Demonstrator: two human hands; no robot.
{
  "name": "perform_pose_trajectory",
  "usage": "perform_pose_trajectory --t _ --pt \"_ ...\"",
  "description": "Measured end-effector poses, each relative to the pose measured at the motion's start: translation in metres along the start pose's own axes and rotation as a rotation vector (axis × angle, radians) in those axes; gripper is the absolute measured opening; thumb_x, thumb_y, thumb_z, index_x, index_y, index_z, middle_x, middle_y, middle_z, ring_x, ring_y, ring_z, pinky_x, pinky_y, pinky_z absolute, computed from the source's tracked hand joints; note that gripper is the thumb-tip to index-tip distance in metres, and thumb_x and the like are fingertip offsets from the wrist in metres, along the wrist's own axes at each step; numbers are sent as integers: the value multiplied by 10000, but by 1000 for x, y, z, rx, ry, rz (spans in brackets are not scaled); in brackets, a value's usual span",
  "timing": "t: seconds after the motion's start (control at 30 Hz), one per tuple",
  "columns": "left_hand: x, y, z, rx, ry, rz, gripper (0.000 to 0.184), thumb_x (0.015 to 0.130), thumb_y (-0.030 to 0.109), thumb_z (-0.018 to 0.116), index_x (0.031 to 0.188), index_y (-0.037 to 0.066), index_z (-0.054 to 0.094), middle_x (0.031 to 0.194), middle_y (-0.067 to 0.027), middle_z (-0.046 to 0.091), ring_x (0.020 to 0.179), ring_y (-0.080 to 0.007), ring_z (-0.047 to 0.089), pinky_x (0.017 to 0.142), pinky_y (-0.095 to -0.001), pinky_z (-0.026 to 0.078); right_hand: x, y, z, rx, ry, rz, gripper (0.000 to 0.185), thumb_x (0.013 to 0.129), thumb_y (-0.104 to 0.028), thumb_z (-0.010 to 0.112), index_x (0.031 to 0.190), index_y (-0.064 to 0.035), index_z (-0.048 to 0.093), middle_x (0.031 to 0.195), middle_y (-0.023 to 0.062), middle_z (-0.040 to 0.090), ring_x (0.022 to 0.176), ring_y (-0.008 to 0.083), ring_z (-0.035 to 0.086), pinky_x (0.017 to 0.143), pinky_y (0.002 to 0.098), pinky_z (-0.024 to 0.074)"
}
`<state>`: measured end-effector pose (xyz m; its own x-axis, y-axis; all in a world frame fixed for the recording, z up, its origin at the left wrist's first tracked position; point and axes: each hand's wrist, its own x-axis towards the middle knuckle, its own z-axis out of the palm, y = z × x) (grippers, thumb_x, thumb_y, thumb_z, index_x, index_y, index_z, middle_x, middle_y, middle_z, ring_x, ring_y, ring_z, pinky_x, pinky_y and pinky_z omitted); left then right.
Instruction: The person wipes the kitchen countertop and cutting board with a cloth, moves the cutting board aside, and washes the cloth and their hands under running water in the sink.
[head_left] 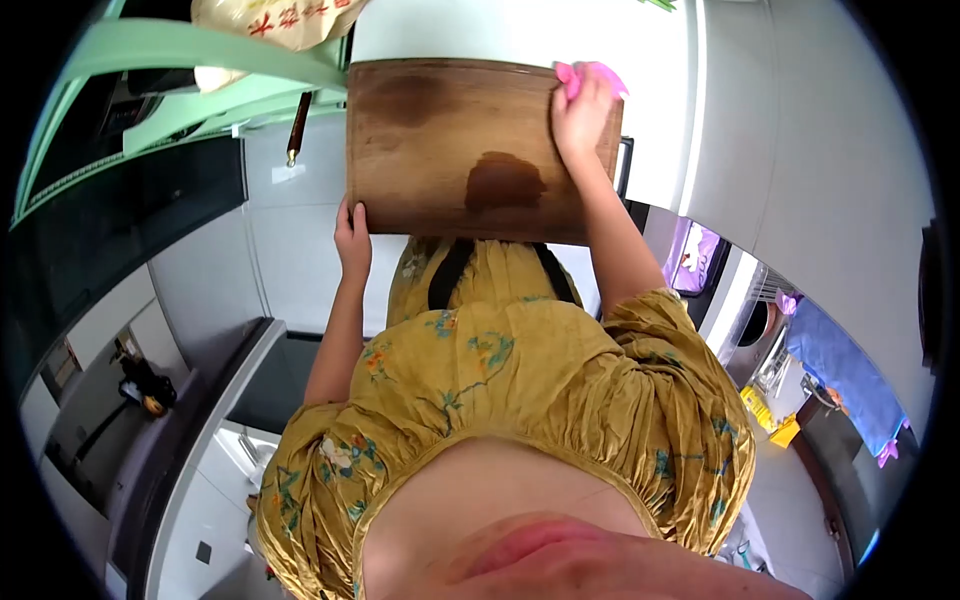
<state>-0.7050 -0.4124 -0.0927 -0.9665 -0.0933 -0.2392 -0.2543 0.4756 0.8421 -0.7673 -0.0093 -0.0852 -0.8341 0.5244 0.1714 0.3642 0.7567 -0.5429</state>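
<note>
A brown wooden cutting board point(450, 140) is held out in front of my body, with two dark wet patches on its face. My left hand point(352, 240) grips the board's lower left corner, thumb on the front and the other fingers hidden behind. At the upper right, my right hand point(583, 115) presses a pink cloth point(612, 80) against the board near its edge. Those fingers are bent over the cloth.
A light green shelf or rack point(200, 45) stands at the upper left, with a printed bag point(285, 22) on it. Below hangs a dark wooden handle point(299, 130). A white countertop point(520, 30) lies behind the board. A blue cloth point(845, 370) hangs at the right.
</note>
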Motion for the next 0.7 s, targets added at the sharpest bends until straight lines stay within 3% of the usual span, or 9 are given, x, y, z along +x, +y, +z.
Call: perform_pose_trajectory --t 0.13,0.2,0.33,0.4,0.47,0.53,0.6,0.63,0.7 --pt "17 -20 -7 -462 -99 -206 510 1025 321 378 1277 -108 493 1250 -184 574 1172 -259 531 1021 -337 381 -16 -110 72 2 29 -584 355 839 -138 600 1146 34 558 1105 212 580 1070 372 526 951 510 411" --pt "20 -18 -13 -648 -109 -286 546 1032 362 336 1259 -101 515 1225 -166 585 1131 -247 544 994 -339 399 -37 -161 96 215 -124 -607 416 799 -91 638 1198 -21 548 1180 200 551 1192 376 470 1032 524 370" --pt "27 -42 -26 -927 -184 -442 605 1022 447 307 1280 -63 503 1173 -142 608 1010 -221 579 897 -345 437 -152 -185 100 416 -518 -1232 341 868 -185 587 1168 -23 585 1169 188 572 1187 349 501 1073 432 365" --pt "33 -54 -37 -1082 -338 -602 606 1013 463 322 1294 -46 493 1173 -130 615 994 -209 582 881 -351 439 -176 -171 72 789 -817 -1242 301 864 -181 584 1145 -81 623 1188 136 597 1158 311 538 1025 433 414" --pt "33 -24 -37 -957 -321 -666 607 994 492 371 1313 -11 487 1209 -104 610 1031 -197 579 906 -353 432 -142 -180 42 737 -1090 -847 263 841 -146 603 1097 -126 661 1197 74 621 1122 296 571 986 447 451" --pt "40 -30 -36 -870 -418 -641 605 989 487 397 1331 -5 476 1243 -111 590 1036 -199 581 917 -348 428 -80 -190 45 729 -472 -990 256 773 -33 606 1012 -83 684 1064 81 680 993 287 636 838 421 527" --pt "42 -25 -30 -742 -446 -586 611 989 479 420 1327 -27 467 1302 -137 541 1142 -218 536 994 -344 387 -32 -189 55 385 -426 -533 348 766 -50 583 1109 -14 630 1127 188 631 1098 318 584 946 455 461" --pt "42 -29 -22 -694 -427 -540 611 989 479 423 1321 -32 470 1312 -140 532 1168 -220 521 1010 -344 375 -28 -187 70 7 -106 -548 432 790 -75 590 1215 2 578 1286 212 533 1277 351 446 1041 468 389" --pt "42 -26 -13 -713 -378 -524 633 995 504 390 1290 -48 484 1313 -129 528 1231 -222 475 1054 -351 344 -34 -195 103 -85 -155 -590 458 819 -133 596 1255 2 556 1373 231 451 1313 385 389 1104 463 308"
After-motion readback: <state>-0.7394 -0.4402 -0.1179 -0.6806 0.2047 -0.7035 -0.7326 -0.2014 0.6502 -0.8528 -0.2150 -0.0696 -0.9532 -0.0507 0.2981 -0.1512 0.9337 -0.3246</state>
